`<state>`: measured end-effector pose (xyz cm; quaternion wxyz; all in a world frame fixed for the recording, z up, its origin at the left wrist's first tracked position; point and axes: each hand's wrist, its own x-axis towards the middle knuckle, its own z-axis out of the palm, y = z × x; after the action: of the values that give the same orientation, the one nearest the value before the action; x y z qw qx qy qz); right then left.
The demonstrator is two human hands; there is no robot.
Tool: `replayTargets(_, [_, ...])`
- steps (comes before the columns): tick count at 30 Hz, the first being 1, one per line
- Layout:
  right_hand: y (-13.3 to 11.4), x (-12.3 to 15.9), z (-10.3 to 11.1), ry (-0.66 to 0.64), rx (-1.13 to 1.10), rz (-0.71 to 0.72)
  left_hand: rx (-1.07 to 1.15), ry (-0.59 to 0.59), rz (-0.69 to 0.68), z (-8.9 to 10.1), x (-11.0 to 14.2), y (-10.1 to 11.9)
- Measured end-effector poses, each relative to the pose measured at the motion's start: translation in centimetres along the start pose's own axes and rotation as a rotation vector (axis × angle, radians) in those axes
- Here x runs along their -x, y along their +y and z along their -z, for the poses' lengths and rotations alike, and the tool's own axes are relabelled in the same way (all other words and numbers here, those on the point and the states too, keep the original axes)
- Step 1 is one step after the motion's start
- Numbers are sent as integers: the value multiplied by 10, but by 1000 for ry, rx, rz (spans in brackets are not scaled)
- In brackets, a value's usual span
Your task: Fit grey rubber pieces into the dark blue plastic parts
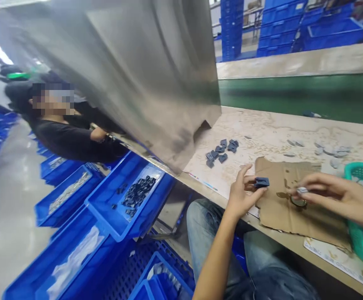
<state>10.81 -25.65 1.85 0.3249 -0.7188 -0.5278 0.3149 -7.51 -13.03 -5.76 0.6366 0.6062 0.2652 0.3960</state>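
Observation:
My left hand (242,192) pinches a small dark blue plastic part (261,182) just above the near edge of the workbench. My right hand (331,193) is to its right over a torn piece of cardboard (289,212), fingers closed on a small pale metal piece (302,190). A small round ring-like object (298,202) lies on the cardboard under those fingers. Several more dark blue parts (220,151) lie in a loose pile further back on the bench.
A green basket (361,239) sits at the right edge. Pale parts (328,150) are scattered on the bench (262,133). A tilted metal panel (143,75) rises at left. Blue bins (128,196) stand on the floor. A person in black (71,139) sits beyond. A green conveyor (294,93) runs behind.

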Motion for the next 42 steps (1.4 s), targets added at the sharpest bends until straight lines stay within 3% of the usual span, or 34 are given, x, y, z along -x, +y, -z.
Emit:
replayTargets(3, [-7,-3,-12,-46,-176,-108,-49,-59,10,2,4,1])
replayTargets(5, [-4,-11,-12,-73,-131,-70,-44,-49,5,5,1,1])
replayTargets(8, [8,-20,-6,-42,-80,17,-4,64,-19,7,-4,-2])
replayTargets(11, [18,-23,-4,11,-166,-84,49,186,33,5,-4,-3])
replayTargets(16, [24,-23,-9,-24,-376,-154,149,237,199,1,-1,4])
replayTargets(21, [10,-19,-8,-77,-471,-139,201,248,214,0,-1,8])
replayTargets(24, [-7,-10,-7,-44,-500,-151,201,237,204,0,0,7])
replayTargets(29, [-15,-6,-4,-63,-416,-128,186,203,219,1,0,7])
replayTargets(35, [0,-13,6,-69,-61,-61,217,212,222,2,1,9])
replayTargets(39, [4,-8,12,-68,-67,-105,251,233,198,3,1,11])
replayTargets(42, [12,-11,15,-110,-2,-47,289,257,200,6,0,11])
